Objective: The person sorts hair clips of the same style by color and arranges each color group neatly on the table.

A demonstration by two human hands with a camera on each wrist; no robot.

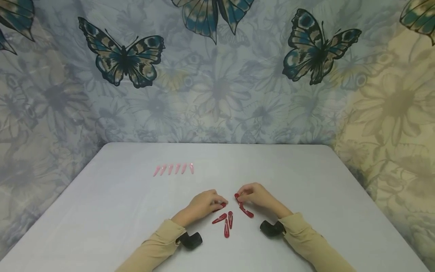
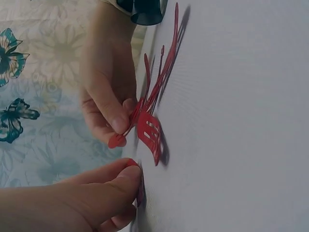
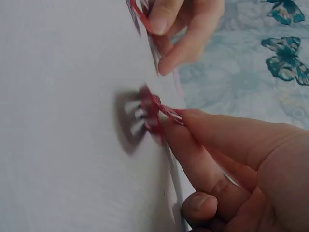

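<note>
"Where are the red clips?"
"The left hand [image 1: 205, 203] pinches one red clip [image 1: 223, 204]; the right hand [image 1: 257, 194] pinches a second clip [image 1: 236, 196], its end at a third clip [image 1: 247, 212]. Three loose clips [image 1: 226, 229] lie between the forearms."
"Beyond?"
"Six pink clips [image 1: 177, 169], rowed toward the white table's [image 1: 289, 170] far-left corner."

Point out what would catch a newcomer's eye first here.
Probably the big dark butterflies on the backdrop behind the white table. Next come the red clips around the left hand and right hand, which each pinch one. Farther back, left of the table's middle, six pink clips stand out in a row.
</note>
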